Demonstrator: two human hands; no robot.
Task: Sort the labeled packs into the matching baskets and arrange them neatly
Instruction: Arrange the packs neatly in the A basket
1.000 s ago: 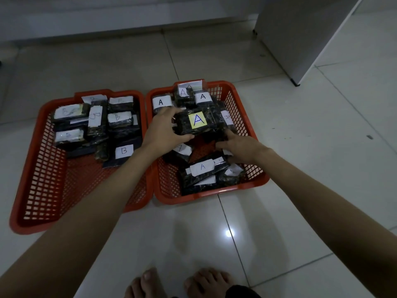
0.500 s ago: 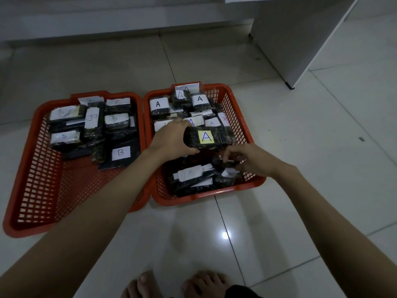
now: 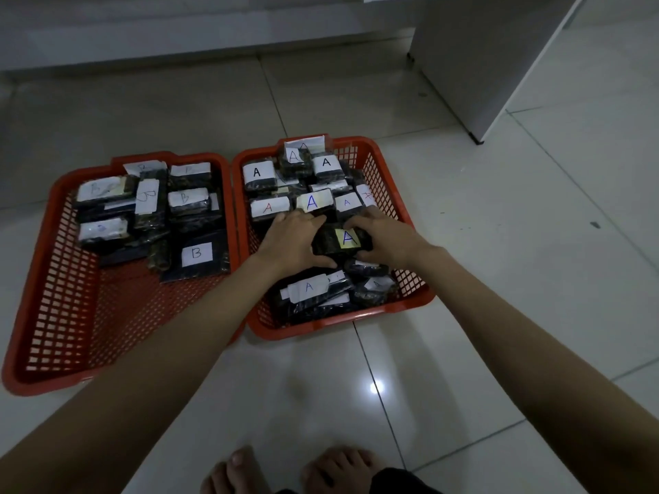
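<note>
A dark pack with a yellow "A" label [image 3: 341, 239] is held between the left hand [image 3: 292, 241] and the right hand [image 3: 387, 237], fingers curled round its two ends, in the middle of the right-hand basket [image 3: 410, 222]. A row of A-labelled packs [image 3: 311, 203] lies just behind it; further packs [image 3: 309, 288] lie nearer the front rim. B-labelled packs [image 3: 185, 199] are gathered in the left-hand basket [image 3: 57, 315], both baskets standing on the tiled floor [image 3: 499, 279]. The pack is best lowered flat, label upward, edges squared against the row behind, and released only once seated.
</note>
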